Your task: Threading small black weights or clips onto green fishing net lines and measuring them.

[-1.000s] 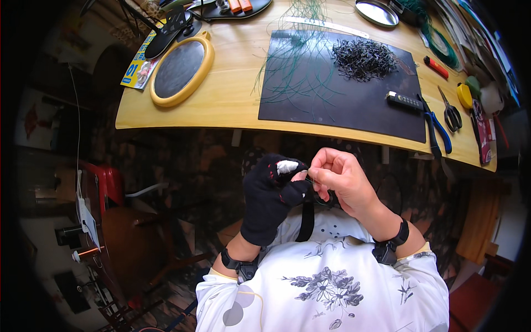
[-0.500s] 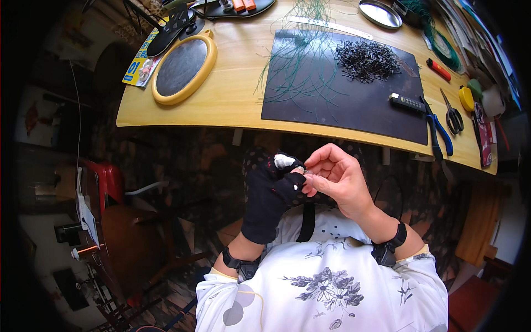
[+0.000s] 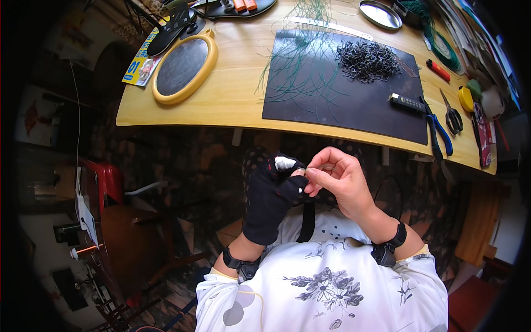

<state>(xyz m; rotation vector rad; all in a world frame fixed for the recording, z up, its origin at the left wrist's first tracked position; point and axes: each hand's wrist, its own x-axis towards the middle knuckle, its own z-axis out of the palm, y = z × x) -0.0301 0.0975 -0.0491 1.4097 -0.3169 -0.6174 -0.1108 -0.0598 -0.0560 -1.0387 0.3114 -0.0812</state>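
Above my lap, in front of the table edge, my two hands meet fingertip to fingertip. My left hand wears a black glove with bare or white-wrapped fingertips, and its fingers are pinched together. My right hand is bare, its thumb and forefinger pinching right beside the left fingertips. Whatever lies between them is too small to make out. On the table, a dark mat carries a heap of small black wire-like pieces and a spread of thin green strands.
A yellow-framed round board lies at the table's left. On the right are a black box-shaped tool, blue-handled pliers, scissors, a red lighter and a yellow tape measure. A round metal lid sits at the back.
The right fingers have shifted very slightly and closed in at the left fingertips. Things on the table have not moved.
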